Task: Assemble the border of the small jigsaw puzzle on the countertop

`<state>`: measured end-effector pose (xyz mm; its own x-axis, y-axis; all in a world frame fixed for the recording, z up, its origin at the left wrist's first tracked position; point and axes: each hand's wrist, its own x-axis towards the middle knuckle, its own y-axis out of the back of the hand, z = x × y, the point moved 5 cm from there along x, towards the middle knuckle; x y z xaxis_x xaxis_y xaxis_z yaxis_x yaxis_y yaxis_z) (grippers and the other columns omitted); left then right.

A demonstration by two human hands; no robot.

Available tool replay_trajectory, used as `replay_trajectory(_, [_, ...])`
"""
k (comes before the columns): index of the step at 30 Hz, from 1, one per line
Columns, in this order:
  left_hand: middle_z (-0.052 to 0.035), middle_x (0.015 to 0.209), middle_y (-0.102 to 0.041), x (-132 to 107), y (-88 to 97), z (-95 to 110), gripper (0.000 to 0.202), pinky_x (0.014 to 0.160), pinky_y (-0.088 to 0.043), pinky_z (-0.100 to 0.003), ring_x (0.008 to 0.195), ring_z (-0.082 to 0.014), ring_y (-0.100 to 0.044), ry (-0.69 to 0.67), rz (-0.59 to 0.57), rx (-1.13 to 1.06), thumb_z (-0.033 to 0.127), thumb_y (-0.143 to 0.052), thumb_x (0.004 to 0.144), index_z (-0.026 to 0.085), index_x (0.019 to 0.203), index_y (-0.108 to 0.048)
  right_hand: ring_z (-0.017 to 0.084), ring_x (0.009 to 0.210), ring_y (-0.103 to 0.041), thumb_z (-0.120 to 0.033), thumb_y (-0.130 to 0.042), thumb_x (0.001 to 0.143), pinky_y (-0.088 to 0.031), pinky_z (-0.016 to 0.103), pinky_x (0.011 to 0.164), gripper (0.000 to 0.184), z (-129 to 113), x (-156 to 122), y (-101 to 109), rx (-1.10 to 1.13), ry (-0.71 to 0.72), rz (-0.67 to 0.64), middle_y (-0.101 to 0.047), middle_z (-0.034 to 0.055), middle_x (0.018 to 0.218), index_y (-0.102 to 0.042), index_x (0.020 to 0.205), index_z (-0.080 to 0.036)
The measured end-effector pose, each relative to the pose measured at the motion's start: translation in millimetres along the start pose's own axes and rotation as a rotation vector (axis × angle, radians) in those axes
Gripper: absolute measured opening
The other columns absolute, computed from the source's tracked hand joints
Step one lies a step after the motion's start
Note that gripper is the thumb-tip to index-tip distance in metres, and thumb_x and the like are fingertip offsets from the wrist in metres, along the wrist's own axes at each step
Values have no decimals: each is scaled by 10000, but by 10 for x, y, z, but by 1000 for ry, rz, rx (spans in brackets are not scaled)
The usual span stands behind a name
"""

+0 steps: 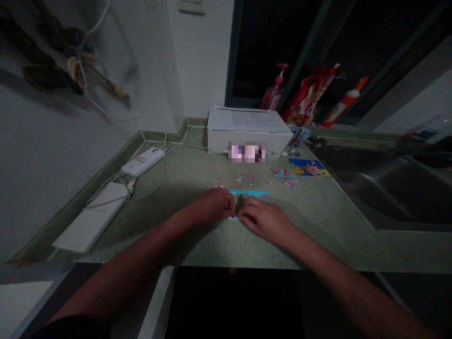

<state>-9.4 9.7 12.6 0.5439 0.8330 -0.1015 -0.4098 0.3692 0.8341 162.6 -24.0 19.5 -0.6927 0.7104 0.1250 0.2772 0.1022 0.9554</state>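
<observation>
My left hand (214, 205) is closed, its fingers curled down over a small cluster of jigsaw pieces (233, 217) on the counter. From the other side, my right hand (266, 219) reaches the same pieces with thumb and fingertips drawn together. The exact grip is too small to make out. Just beyond both hands lies a narrow light-blue strip of joined jigsaw pieces (252, 193), partly hidden by them. Several loose pieces (239, 179) are spread behind the strip. A denser heap of colourful pieces (285, 178) lies to the right, beside a blue and yellow picture card (310, 167).
A white box (247, 132) with paper on top stands at the back. Left are a white power bank (143, 161), a long white box (93, 216) and loose cables. The sink (356, 197) is at right. A pump bottle (272, 94) and a red bag (309, 96) stand by the window.
</observation>
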Motion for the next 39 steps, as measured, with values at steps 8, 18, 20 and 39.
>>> replay_trajectory(8, [-41,866,-761,-3,-1,-13,136,737,-460,-351,815,-224,-658,-37,29,15,173,-791,903,232,802,-721,192,866,-682,-197,-601,1027,-450,314,690,166,8,15,-77,13,3,-9,-714,46,1009,-753,972,-237])
replay_trajectory(18, [-43,943,-779,2,92,-84,76,800,-506,-343,848,-208,-681,31,54,-52,213,-718,924,249,880,-767,215,955,-721,-200,-628,1032,-525,340,815,149,214,152,242,53,-76,28,-740,49,1056,-766,1023,-256])
replay_trajectory(20, [-52,1038,-785,-12,256,-187,128,836,-517,-338,908,-211,-699,108,149,-20,208,-668,941,250,961,-788,232,986,-723,-193,-639,1020,-528,354,845,143,353,242,365,31,-84,83,-748,63,1085,-770,1026,-248])
replay_trajectory(39, [-97,1064,-768,-117,421,-592,169,806,-492,-366,938,-262,-712,250,71,192,271,-643,900,220,998,-772,271,1020,-720,-289,-532,1095,-528,383,850,266,836,275,320,-6,-200,198,-747,111,1134,-783,1138,-210])
